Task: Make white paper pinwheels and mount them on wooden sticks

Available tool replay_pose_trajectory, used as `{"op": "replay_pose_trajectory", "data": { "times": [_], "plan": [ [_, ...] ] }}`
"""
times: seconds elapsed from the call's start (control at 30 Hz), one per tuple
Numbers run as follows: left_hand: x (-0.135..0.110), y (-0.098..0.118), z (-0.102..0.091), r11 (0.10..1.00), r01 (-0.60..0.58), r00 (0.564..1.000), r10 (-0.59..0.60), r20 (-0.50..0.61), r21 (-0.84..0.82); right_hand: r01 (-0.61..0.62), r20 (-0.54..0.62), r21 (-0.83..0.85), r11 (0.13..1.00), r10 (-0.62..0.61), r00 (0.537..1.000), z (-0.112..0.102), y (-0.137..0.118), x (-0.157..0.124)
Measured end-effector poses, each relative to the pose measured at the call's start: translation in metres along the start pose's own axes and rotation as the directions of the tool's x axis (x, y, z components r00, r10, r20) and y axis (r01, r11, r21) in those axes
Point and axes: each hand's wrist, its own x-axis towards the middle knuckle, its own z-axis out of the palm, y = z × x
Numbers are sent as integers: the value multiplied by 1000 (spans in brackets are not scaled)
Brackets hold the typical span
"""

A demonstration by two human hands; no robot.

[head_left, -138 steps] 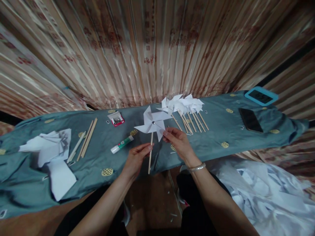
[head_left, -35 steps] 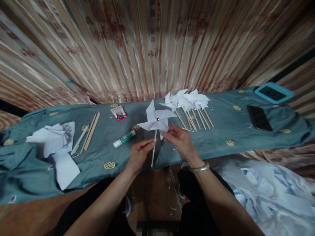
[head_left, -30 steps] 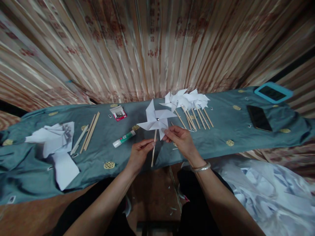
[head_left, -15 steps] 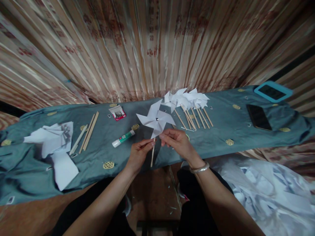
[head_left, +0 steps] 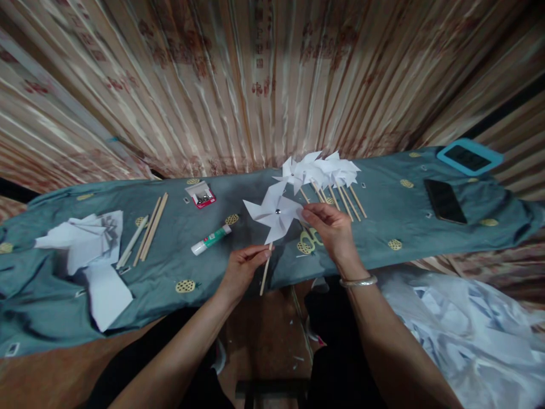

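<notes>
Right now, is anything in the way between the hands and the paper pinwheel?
No, nothing visible is. The left hand pinches the stick below the paper pinwheel, and the right hand appears to touch a blade's tip. The other pinwheels lie beyond it, not between.

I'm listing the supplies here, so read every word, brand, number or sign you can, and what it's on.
Nothing is legible.
Glue stick: label too small and blurred.
Red box: any print too small.
Curtain: column of character-like marks, too blurred.
Blue-framed display: any digits too dark.
White tablecloth patches: too small.
</notes>
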Motion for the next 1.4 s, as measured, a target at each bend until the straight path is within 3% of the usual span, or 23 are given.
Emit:
{"op": "replay_pose_trajectory", "data": {
  "times": [0.33,0.9,1.4],
  "plan": [
    [0,1,-2,1000,-18,999,18,-39,12,27,36,-67,997,-25,999,2,1,-3],
    [2,4,-2,999,-48,996,47,-76,-12,-157,198,-50,986,163,967,19,5,-20],
    [1,4,0,997,-60,998,57,-38,-58,-182,308,-24,983,180,934,34,10,-32]
  ]
}}
